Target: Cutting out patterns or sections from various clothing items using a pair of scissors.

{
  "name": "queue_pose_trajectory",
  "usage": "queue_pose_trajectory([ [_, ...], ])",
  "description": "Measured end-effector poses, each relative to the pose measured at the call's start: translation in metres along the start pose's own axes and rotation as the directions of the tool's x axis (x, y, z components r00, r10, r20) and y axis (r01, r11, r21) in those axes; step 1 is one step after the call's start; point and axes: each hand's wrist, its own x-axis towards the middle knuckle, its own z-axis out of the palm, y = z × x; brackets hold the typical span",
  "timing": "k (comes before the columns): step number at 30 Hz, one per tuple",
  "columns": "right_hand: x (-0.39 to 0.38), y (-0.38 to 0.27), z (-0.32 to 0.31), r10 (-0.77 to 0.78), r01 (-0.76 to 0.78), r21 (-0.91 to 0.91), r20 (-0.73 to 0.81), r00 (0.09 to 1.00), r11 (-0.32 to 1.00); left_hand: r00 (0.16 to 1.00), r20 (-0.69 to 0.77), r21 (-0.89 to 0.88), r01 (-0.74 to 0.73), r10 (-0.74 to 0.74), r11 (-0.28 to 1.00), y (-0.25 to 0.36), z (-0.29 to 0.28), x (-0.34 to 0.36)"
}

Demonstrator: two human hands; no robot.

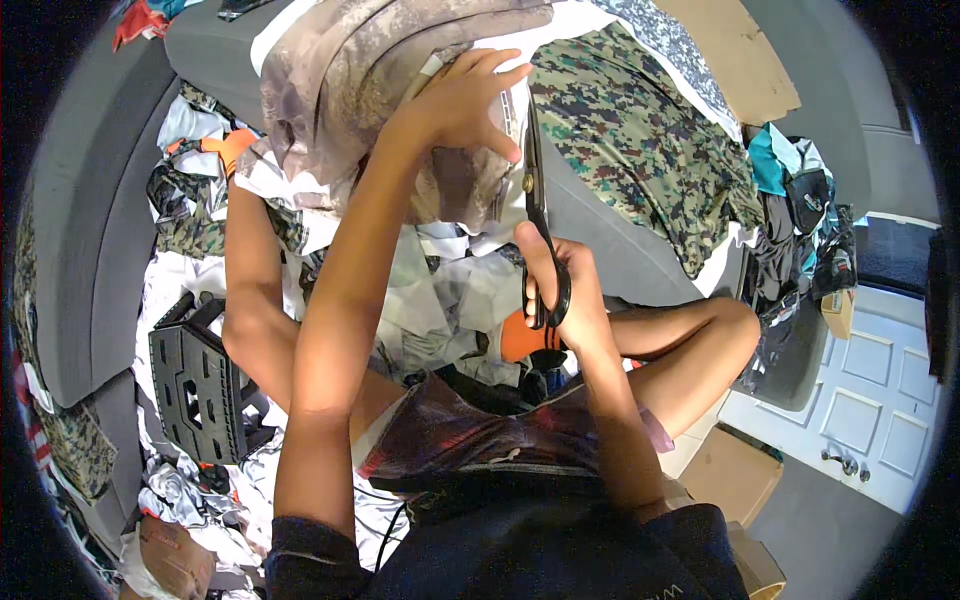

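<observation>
My right hand (565, 290) grips black-handled scissors (530, 165), its thumb and fingers through the loops. The long dark blades point away from me, along the edge of a layered pile of fabric. My left hand (455, 105) reaches over that brown and tan printed fabric (330, 110), fingers spread and nothing visible in them. Its thumb and fingertips are just left of the blades, over a white strip at the fabric's edge. Right of the scissors, a green camouflage cloth (620, 130) drapes over a grey cushioned seat (600, 220).
White and camouflage scraps (430, 300) lie heaped between my legs. A black plastic step stool (195, 385) stands at the left. Grey couch sections (100, 230) line the left side. Cardboard (735, 50) lies at the back right; a white panelled door (850, 400) is far right.
</observation>
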Motion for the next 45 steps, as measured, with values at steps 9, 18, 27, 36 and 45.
queue_pose_trajectory([
  [9,-0.001,0.002,0.005,0.015,-0.015,0.052,0.0,1.0,0.999,1.0,-0.005,0.006,-0.027,0.027,1.0,-0.001,0.001,-0.001],
  [18,0.002,0.006,0.003,0.028,-0.029,0.117,0.012,1.0,0.993,0.997,0.059,0.013,0.043,-0.044,0.999,0.006,-0.009,-0.002],
  [27,0.002,0.034,-0.071,-0.079,0.063,0.233,0.059,0.995,0.97,0.976,0.145,0.055,0.154,-0.161,0.986,0.023,-0.023,0.001],
  [36,0.0,0.045,-0.2,-0.026,0.061,0.193,-0.18,0.983,0.979,0.966,0.185,0.091,0.168,-0.182,0.982,0.068,0.012,0.037],
  [45,0.003,0.057,-0.259,-0.111,0.262,0.391,-0.369,0.923,0.882,0.961,0.22,-0.133,0.2,-0.168,0.971,0.188,0.119,0.103],
])
